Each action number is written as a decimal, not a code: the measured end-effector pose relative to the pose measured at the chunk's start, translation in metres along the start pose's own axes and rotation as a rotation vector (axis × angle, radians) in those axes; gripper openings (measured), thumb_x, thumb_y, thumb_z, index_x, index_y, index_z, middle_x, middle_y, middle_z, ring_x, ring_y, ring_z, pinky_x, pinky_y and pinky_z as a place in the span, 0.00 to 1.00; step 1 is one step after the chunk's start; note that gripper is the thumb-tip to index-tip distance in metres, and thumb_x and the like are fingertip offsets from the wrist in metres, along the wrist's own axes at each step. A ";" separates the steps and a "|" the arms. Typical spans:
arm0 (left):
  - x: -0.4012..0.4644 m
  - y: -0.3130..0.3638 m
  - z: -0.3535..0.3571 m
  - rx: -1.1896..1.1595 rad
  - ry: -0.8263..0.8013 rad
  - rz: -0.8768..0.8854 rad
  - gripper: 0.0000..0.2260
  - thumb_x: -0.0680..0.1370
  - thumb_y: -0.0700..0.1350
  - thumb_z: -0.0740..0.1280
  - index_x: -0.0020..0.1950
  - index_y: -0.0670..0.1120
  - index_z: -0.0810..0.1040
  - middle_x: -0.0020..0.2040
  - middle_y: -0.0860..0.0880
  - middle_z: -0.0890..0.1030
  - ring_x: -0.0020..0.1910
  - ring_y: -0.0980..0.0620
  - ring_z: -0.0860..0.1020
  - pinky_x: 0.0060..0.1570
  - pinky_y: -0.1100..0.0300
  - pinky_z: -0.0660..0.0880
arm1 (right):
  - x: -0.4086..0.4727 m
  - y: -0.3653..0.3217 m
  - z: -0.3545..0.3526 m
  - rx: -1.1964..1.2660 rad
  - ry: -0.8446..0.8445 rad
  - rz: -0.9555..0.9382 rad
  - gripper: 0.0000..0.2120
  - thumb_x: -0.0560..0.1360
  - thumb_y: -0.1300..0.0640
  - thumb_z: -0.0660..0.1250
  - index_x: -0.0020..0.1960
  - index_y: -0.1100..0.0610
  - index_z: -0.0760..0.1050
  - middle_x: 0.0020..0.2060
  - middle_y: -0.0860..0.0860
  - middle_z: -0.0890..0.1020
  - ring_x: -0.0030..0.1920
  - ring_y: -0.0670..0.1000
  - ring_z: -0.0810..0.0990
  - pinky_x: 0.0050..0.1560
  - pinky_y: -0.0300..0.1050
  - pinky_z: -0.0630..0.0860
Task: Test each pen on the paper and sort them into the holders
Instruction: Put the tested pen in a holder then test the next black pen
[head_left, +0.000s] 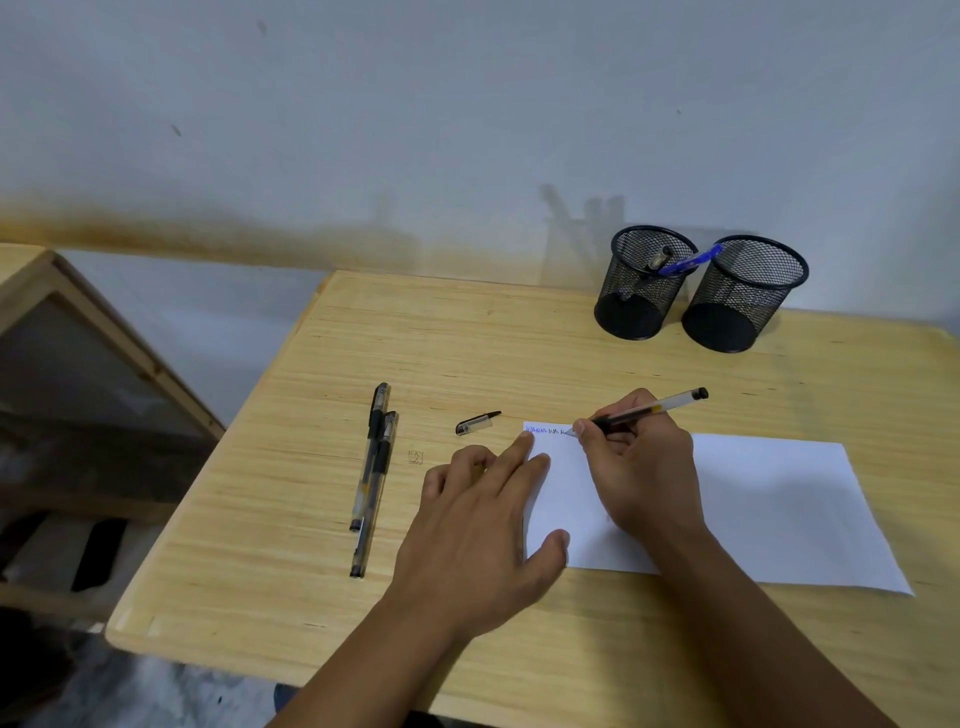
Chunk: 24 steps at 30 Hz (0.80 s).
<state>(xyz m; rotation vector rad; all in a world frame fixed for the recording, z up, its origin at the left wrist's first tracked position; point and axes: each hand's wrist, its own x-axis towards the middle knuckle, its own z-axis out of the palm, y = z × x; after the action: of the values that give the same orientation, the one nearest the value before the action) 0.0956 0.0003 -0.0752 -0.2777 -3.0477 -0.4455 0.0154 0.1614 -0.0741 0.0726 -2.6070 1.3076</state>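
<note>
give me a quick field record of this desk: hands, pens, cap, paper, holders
right hand: grips pen, tip on paper
left hand: fingers flat, pressing paper's left edge
paper: white, scribbles at top left corner
cap: loose on desk, left of paper
spare pens: two, capped, side by side, left of cap
left holder: holds pens, one blue
right holder: no pens visible inside
desk: light wood

Bare table (519, 353) between paper (779, 499) and holders (644, 291)

Single head view, looking forward-down over table (467, 338), close above hands; edges perhaps distorted.
</note>
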 end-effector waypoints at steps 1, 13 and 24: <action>0.000 0.000 0.000 0.000 0.000 0.000 0.29 0.75 0.65 0.54 0.75 0.58 0.58 0.79 0.59 0.53 0.69 0.54 0.56 0.64 0.52 0.59 | 0.000 0.000 0.000 0.004 0.003 0.002 0.07 0.74 0.58 0.73 0.46 0.57 0.76 0.33 0.42 0.79 0.36 0.42 0.82 0.41 0.37 0.79; 0.000 0.000 0.000 -0.002 -0.002 0.003 0.29 0.75 0.65 0.54 0.74 0.58 0.58 0.79 0.59 0.54 0.68 0.53 0.57 0.64 0.52 0.60 | 0.001 0.000 0.001 0.024 0.006 0.020 0.06 0.75 0.57 0.73 0.46 0.57 0.76 0.33 0.40 0.79 0.36 0.40 0.81 0.39 0.34 0.76; 0.000 0.000 0.000 0.005 -0.004 0.000 0.29 0.75 0.65 0.53 0.75 0.58 0.58 0.79 0.59 0.53 0.68 0.54 0.57 0.64 0.52 0.59 | 0.001 -0.002 0.000 0.041 0.008 0.030 0.06 0.75 0.59 0.73 0.46 0.57 0.75 0.33 0.42 0.80 0.37 0.42 0.82 0.40 0.37 0.79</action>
<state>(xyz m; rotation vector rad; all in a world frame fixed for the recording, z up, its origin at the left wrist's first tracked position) 0.0952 0.0001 -0.0758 -0.2790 -3.0517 -0.4385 0.0148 0.1606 -0.0724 0.0352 -2.5841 1.3688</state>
